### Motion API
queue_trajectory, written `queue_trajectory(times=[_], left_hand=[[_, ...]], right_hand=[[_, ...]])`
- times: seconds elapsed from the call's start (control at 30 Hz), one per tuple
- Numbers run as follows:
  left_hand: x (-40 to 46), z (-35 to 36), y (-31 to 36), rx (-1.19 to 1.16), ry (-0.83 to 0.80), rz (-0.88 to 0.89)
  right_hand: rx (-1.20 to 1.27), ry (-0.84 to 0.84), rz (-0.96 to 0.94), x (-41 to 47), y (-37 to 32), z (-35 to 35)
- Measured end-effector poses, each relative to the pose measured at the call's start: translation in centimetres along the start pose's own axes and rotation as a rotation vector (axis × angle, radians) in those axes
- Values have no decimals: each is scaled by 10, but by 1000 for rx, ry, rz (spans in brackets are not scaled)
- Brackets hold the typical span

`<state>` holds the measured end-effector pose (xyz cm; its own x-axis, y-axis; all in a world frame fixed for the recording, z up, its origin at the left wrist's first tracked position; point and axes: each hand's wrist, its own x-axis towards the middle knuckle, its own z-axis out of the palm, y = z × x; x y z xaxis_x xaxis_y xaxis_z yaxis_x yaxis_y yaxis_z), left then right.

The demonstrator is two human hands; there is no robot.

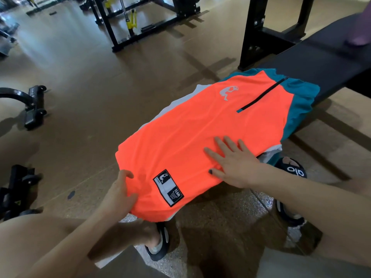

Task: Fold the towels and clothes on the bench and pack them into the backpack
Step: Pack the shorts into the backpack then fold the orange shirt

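Observation:
A bright orange garment with teal trim, a black zip and a black-and-white label lies spread over the near end of the black bench. White cloth shows under its left edge. My left hand grips the garment's near left corner, thumb on top. My right hand lies flat on the orange fabric with its fingers spread. A purple cloth sits at the bench's far end. No backpack is in view.
Black gym machine frames stand on the brown floor beyond the bench. Wheeled black equipment is at the left. My feet in black sandals are beside and under the bench.

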<state>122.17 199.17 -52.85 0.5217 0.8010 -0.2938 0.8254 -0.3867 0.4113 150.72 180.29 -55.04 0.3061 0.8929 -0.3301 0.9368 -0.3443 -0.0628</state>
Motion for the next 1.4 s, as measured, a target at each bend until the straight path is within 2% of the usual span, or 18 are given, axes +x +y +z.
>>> queue_trajectory(times=[0.07,0.13,0.2,0.3,0.37,0.4,0.5,0.57,0.7,0.8,0.87,0.97,1.07,1.17,1.27,1.33,1.4], left_hand=[[1,-1,2,163,84,67],[6,4,13,478,227,241],[10,17,44,588,330,421],[7,53,108,543,158,621],[3,81,143,659,94,751],[0,92,158,737,81,801],[2,110,184,884,90,904],[4,112,188,892,110,931],[1,114,181,882,126,1043],[-6,115,180,875,133,1064],[-10,115,181,875,116,1076],[-14,117,181,924,68,1121],[-15,118,181,896,39,1168],[-7,112,190,788,116,1228],[13,107,191,805,132,1149],[20,107,185,814,89,1134],[26,103,182,807,44,1198]], right_hand=[[44,-8,17,-10,7,-1],[101,46,57,-15,19,-8],[140,134,160,-16,40,-15],[209,97,346,-22,80,-15],[240,35,419,-30,99,-11],[280,60,453,-34,107,-10],[603,175,637,-36,131,-11],[862,170,709,-34,145,-10],[1338,310,757,-27,157,-2],[1449,318,726,-27,157,-1],[1364,265,712,-35,155,-4],[1005,216,705,-51,155,-16],[912,137,606,-62,153,-23],[857,287,642,-55,157,-16],[856,405,637,-41,161,-11],[821,388,651,-30,165,-8],[683,304,700,-22,171,-7]])
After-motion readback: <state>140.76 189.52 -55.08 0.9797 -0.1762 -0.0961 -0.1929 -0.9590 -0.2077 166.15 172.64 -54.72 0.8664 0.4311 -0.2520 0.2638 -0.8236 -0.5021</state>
